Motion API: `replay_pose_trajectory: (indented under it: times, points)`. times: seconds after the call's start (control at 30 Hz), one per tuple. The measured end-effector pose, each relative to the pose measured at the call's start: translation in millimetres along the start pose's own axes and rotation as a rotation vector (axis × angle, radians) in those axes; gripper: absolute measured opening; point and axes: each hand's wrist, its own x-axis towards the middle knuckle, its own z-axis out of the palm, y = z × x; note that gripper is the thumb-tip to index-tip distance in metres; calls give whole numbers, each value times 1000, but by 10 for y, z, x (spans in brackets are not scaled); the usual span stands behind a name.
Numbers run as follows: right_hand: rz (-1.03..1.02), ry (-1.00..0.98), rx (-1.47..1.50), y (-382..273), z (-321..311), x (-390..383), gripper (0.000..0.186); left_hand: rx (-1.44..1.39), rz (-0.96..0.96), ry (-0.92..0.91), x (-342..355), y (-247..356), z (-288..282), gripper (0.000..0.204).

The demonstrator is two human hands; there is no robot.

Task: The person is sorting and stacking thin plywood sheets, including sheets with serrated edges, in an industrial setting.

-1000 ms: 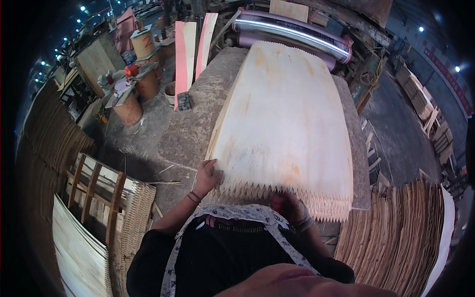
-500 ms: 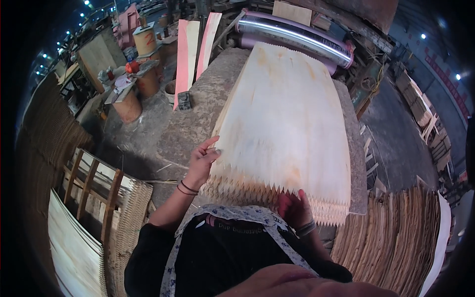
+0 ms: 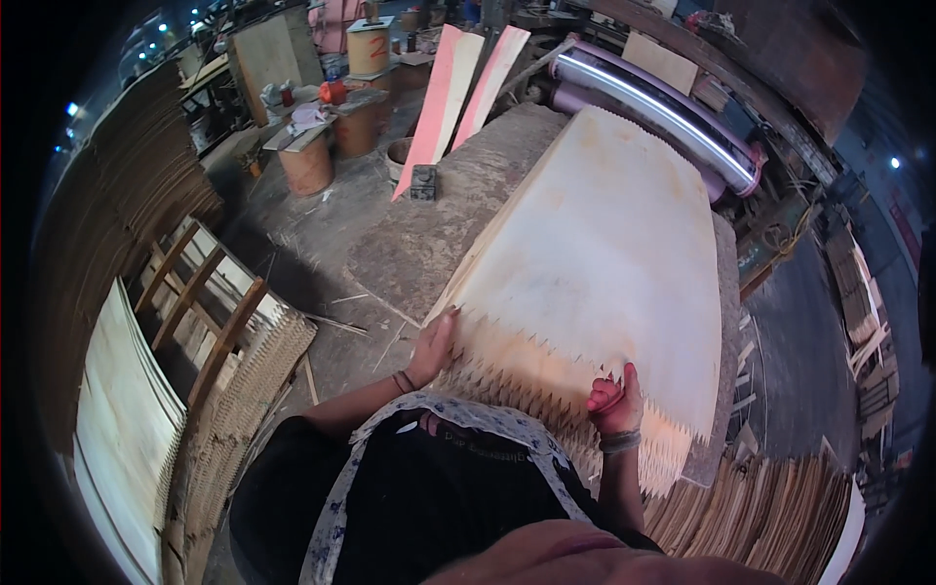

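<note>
A stack of pale wood veneer sheets (image 3: 604,234) with saw-toothed ends lies in front of me. The top sheet's near end sits back from the sheets below, whose jagged, orange-tinted ends (image 3: 517,375) show in a wide band. My left hand (image 3: 433,348) rests against the near left corner of the stack, fingers stretched out along its side. At the near end, right of the middle, my right hand (image 3: 616,400) has its fingers curled and its thumb up, closed at the toothed edge of the top sheet. Its palm side is partly hidden.
Beyond the stack lies a shiny metal roller (image 3: 653,112). Pink-and-cream strips (image 3: 436,112) lean by a small dark block (image 3: 423,182). Brown drums (image 3: 305,164) stand at the far left. More veneer is piled on the left (image 3: 127,409) and right (image 3: 760,507).
The view has swung left, shifting the stack rightward. My left hand has come down from a raised, spread pose to the stack's corner. My right hand has risen from below onto the near end.
</note>
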Motion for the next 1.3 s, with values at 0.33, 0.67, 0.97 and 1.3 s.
replay_pose_trajectory:
  times: [0.33, 0.67, 0.97, 1.3]
  points:
    - [-99, 130, -422, 3, -192, 344, 50, 933, 401, -87, -130, -260, 171, 55]
    - [28, 5, -349, 62, -187, 368, 43, 964, 332, -111, -153, -248, 218, 59]
    - [-125, 105, -493, 140, -58, 336, 38, 925, 351, -100, -142, -278, 191, 58]
    - [-240, 176, -606, 193, -30, 408, 44, 898, 435, -76, -133, -384, 112, 57]
